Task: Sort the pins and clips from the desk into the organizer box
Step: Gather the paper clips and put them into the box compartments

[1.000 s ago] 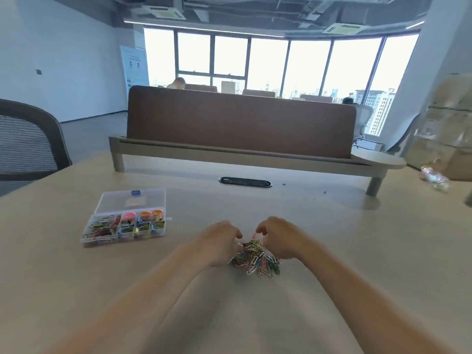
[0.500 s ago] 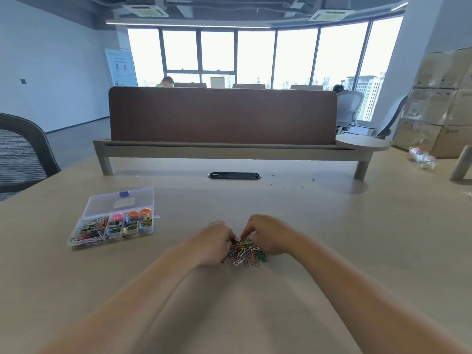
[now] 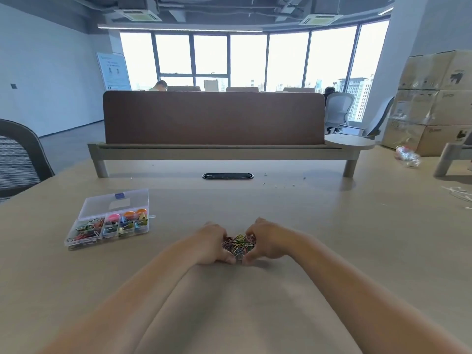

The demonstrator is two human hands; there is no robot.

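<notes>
1. Left hand [image 3: 210,242] and right hand [image 3: 265,241] cup the paper clips [image 3: 238,244] on the desk [image 3: 332,238], fingers curled round the heap; the box [image 3: 132,198] lies open, well apart to the left.
2. Risk: loose clips may slip between the fingers on lifting.
3. Versus 0.5 s earlier: heap packed tighter, thumbs closer.

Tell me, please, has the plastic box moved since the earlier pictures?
No. The box still lies left of the black cable slot, on its near side, as before; only the camera has shifted.
</notes>
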